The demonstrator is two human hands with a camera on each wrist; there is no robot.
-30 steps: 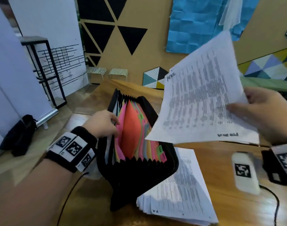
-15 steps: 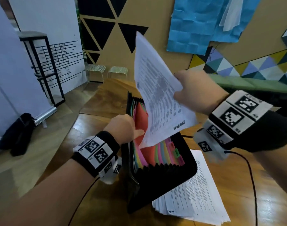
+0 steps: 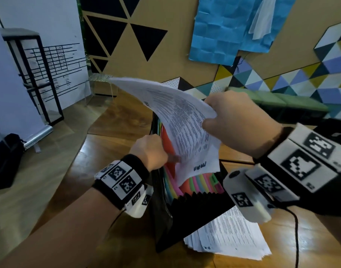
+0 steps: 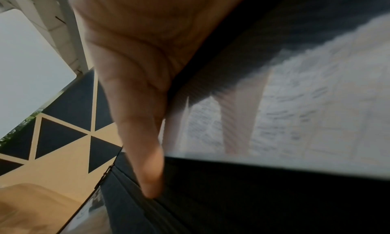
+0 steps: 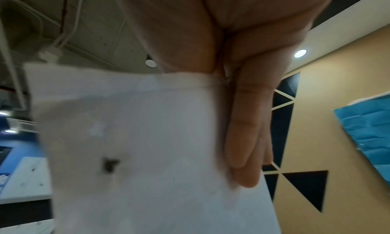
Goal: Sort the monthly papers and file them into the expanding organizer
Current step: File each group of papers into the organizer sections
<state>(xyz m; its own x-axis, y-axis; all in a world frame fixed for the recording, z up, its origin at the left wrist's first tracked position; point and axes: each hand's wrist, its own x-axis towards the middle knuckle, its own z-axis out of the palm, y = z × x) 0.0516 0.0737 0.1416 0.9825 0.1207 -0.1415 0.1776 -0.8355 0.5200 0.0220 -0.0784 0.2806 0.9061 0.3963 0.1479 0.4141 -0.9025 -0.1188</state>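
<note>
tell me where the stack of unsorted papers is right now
In the head view the stack of papers lies flat on the wooden table, lower right, partly under the black expanding organizer.

A wooden table (image 3: pixel 115 151) with a glossy brown top is seen, its near-left edge cut at an angle above the floor. A black expanding organizer (image 3: pixel 185 213) is stood open on it, coloured dividers shown at its top. Just beside it, on the right, a fanned stack of printed papers (image 3: pixel 229 236) is laid flat, partly tucked under the organizer's corner. A thin black cable (image 3: pixel 296 238) is trailed across the right part of the tabletop
</note>
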